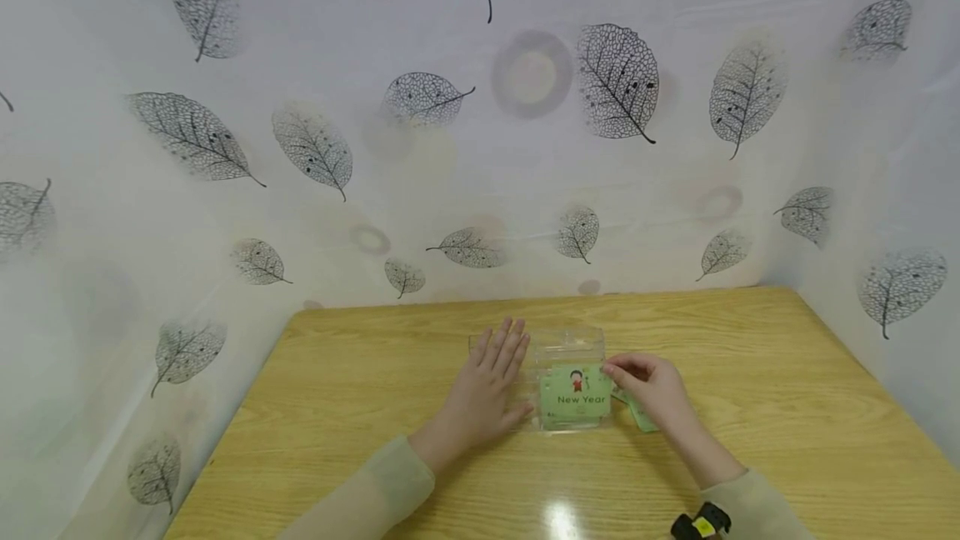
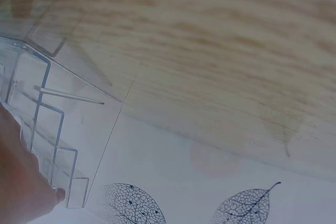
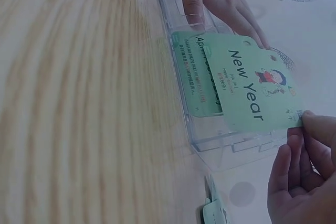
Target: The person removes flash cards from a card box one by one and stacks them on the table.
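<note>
Nearest me, a black band (image 1: 701, 522) with a yellow patch is circling my right wrist. On the tabletop (image 1: 337, 407), a few loose green cards (image 1: 642, 418) are lying just right of the clear holder (image 1: 570, 338), partly under my right hand (image 1: 651, 390). That hand is pinching the right edge of the New Year card (image 1: 576, 407) between thumb and fingertips. The card is overlapping the April card (image 3: 197, 77) at the holder; I cannot tell whether its lower edge is sitting in a slot. Farther left, my left hand (image 1: 483, 390) is spreading flat, fingers straight, against the holder's left part, gripping nothing. Beyond, a leaf-printed curtain (image 1: 480, 165) is hanging.

As I am judging it, the loose cards are risking a nudge, my right hand being so close above them. The New Year card is risking a bend or a missed slot, since I am holding only one edge. The April card could be catching against it, and the light-looking holder could be sliding if my left hand is pressing unevenly.

"April Fool" is showing, partly covered; "New Year" is reading clearly beside a red-clothed cartoon figure. The smaller lines are blurring.
</note>
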### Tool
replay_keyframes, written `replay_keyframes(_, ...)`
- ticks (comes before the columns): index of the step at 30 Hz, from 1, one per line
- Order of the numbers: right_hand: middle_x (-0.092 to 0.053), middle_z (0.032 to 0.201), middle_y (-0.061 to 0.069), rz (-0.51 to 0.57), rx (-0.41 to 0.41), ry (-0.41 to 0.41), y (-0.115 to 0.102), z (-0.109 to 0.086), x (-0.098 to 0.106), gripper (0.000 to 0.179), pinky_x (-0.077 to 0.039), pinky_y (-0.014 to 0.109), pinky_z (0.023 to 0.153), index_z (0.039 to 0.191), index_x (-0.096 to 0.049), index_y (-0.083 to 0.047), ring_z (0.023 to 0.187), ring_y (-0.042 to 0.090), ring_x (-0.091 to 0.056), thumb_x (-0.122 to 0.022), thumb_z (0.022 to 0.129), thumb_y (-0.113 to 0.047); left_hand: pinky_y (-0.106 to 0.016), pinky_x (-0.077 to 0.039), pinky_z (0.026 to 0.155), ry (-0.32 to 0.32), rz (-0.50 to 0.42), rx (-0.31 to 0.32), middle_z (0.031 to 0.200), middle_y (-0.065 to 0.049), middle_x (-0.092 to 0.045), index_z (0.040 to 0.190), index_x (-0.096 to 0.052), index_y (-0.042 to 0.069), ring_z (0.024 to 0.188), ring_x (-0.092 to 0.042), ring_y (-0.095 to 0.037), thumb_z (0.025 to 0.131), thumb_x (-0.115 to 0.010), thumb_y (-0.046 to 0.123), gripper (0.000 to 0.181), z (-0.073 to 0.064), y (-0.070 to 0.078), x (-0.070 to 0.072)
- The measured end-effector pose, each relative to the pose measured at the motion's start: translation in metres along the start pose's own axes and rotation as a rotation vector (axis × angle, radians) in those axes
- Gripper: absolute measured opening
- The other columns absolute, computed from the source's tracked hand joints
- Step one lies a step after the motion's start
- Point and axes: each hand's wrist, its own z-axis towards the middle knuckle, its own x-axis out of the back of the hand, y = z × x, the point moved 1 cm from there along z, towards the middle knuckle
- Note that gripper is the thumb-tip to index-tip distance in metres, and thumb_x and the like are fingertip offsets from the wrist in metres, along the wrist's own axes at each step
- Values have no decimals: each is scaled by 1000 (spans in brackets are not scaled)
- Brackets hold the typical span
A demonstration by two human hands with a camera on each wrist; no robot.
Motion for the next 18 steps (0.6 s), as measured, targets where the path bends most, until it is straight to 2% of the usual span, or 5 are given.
replay_keyframes(10, -76, 97, 8, 4, 26, 24, -3, 0, 7, 25, -57, 21, 70, 116, -75, 7, 78, 2, -61, -72, 102, -13, -47, -15, 138, 8, 0, -5, 180, -17, 1, 171, -8, 4, 168, -4, -35, 104, -26, 76, 100, 0, -1, 1)
replay_keyframes(18, -76, 97, 4, -4, 42, 31, -2, 0, 15, 28, -58, 24, 71, 119, -75, 6, 80, 1, -62, -72, 103, -16, -47, -15, 137, 29, -46, 1, 180, -17, 1, 171, -10, 4, 168, -5, -34, 104, -31, 75, 99, -2, 0, 1)
